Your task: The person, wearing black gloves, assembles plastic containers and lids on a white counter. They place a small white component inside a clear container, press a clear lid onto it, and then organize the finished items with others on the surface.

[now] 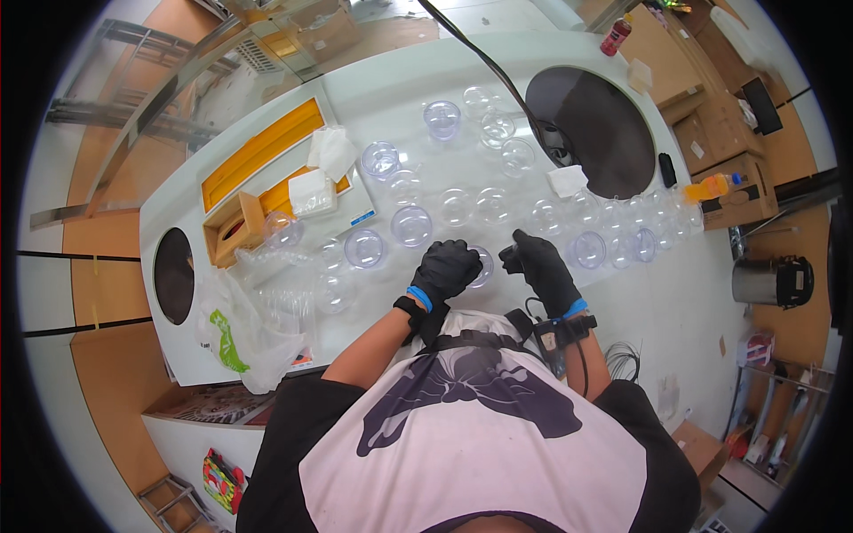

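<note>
Both my hands wear black gloves with blue bands at the wrists. My left hand (446, 272) is closed at the near edge of the white table (551, 298), its fingers curled against a round clear plastic cup (484, 268). The hand hides the cup's left part. On the cup's other side, my right hand (544, 272) is apart from it, thumb and fingers bent with a gap between them and nothing visible inside. Just beyond my left hand stand more bluish clear cups (412, 226), and another (363, 249) lies further left.
Rows of clear round plastic pieces (586, 211) cover the right. Stacked clear plastic (289, 289) and a white bag (253, 342) lie left, near a wooden box (233, 229) and white tissues (313, 193). A black cable (489, 60) hangs over a dark round inset (613, 115).
</note>
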{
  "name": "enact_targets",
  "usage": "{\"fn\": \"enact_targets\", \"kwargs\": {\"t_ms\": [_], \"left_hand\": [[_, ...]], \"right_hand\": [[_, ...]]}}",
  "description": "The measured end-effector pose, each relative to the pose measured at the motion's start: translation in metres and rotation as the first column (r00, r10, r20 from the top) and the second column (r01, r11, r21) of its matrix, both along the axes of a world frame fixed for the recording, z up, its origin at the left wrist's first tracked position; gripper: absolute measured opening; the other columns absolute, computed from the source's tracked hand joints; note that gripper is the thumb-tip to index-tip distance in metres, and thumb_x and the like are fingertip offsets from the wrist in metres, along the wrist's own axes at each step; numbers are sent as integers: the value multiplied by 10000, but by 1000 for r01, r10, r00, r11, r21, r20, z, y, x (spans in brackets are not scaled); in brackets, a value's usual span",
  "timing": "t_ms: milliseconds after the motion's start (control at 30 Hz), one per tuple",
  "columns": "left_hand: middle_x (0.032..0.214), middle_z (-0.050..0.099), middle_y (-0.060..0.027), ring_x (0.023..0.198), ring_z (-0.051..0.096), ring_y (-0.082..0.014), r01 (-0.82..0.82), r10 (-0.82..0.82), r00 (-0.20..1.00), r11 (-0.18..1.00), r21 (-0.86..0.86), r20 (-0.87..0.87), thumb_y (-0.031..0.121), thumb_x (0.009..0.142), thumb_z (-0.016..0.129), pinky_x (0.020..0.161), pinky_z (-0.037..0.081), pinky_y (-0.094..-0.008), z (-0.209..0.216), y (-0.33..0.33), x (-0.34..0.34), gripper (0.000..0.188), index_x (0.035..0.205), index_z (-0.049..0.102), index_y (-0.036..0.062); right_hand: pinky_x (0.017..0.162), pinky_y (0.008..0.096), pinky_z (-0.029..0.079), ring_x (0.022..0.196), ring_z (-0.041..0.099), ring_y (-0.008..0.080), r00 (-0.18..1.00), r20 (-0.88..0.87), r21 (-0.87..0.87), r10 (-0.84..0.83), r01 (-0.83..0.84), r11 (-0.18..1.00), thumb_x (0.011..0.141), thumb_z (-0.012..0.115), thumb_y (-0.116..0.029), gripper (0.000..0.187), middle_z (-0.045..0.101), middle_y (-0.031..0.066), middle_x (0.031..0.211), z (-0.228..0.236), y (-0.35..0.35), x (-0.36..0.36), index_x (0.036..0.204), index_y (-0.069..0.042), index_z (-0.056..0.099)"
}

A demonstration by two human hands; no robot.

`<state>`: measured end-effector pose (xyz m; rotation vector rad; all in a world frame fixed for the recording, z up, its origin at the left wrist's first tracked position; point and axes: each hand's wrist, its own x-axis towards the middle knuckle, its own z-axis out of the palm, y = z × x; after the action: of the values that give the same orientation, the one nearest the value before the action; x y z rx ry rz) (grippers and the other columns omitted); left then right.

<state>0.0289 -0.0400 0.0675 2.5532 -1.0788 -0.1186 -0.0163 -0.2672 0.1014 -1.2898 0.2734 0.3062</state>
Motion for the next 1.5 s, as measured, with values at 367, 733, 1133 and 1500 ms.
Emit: {"fn": "enact_targets", "kwargs": {"t_ms": [367,733,1133,1500], "left_hand": [[842,603,-139,777,628,-331,-43,39,998,996,-83,-41,250,854,653,678,478,-465,3,8,-7,146,844,642,105],[862,586,-155,813,609,-362,-71,44,984,986,-154,-171,286,877,641,707,468,-487,-13,10,-4,188,889,641,98],[828,577,-184,783,597,-383,-76,43,987,975,-207,-157,265,914,625,699,461,-497,-13,9,-5,222,842,599,56],[839,584,-180,794,608,-380,-56,24,987,980,-193,-161,286,907,638,699,469,-493,-9,8,-5,227,878,619,62]], "right_hand": [[548,249,515,627,651,137,900,-266,-273,346,-415,868,886,657,-114,144,720,47,955,16,-1,1,1007,-51,705],[586,263,541,663,668,151,752,-335,-346,568,-659,668,873,608,-77,213,732,65,918,9,3,28,1022,-40,755],[608,278,565,663,685,156,663,-422,-319,619,-747,583,889,632,-159,268,729,106,957,29,4,32,1106,-73,762],[694,297,582,697,721,223,742,-453,-425,494,-667,612,895,662,-300,290,723,70,1032,37,6,46,1066,-84,754]]}}
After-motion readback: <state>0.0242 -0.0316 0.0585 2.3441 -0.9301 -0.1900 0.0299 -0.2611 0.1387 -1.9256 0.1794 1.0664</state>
